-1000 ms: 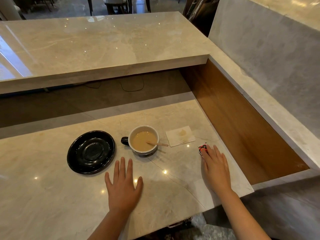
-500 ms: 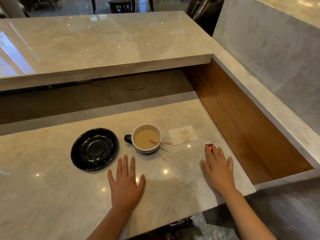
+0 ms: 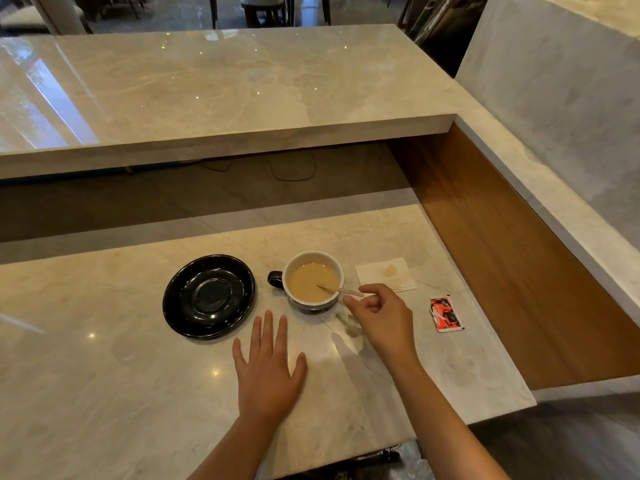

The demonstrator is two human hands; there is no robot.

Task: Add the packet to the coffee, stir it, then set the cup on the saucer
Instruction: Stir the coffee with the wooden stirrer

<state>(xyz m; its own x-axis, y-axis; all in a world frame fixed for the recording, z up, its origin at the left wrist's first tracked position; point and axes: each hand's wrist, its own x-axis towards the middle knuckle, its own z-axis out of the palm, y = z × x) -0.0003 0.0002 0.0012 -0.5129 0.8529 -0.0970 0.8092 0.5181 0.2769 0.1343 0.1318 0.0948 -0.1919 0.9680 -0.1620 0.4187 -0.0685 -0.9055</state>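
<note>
A dark cup [image 3: 313,282] of milky coffee with a white inside stands on the marble counter, its handle pointing left. A wooden stirrer [image 3: 334,289] leans in it, its end sticking out to the right. My right hand [image 3: 379,315] pinches that end between thumb and forefinger. The red packet [image 3: 446,313] lies flat on the counter, to the right of my right hand and apart from it. The empty black saucer [image 3: 209,296] sits left of the cup. My left hand [image 3: 268,367] rests flat on the counter below the cup, fingers spread.
A stained white napkin [image 3: 384,278] lies just right of the cup. A raised marble ledge [image 3: 225,95] runs behind the counter and a wooden side panel [image 3: 512,258] closes the right side. The counter's front edge is close to my arms.
My right hand has left the red packet, which now lies uncovered, and has moved left to the stirrer's end. My left hand has stayed flat in place.
</note>
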